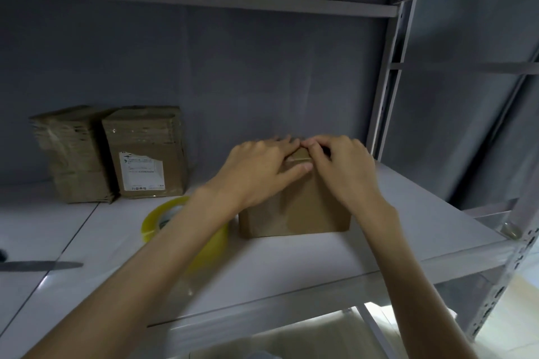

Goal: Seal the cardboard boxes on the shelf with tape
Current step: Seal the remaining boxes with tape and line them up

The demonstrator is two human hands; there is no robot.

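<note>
on grey shelf, left hand and right hand press box.

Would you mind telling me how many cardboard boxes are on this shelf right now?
3. One box sits at the front under both hands; two more stand side by side at the back left, the left box and the labelled box. Others may be hidden out of view.

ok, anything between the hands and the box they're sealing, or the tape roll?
Nothing visible blocks the box: the left hand and right hand both rest on its top. The tape roll lies beside it on the shelf, partly under the left forearm, reachable.
</note>
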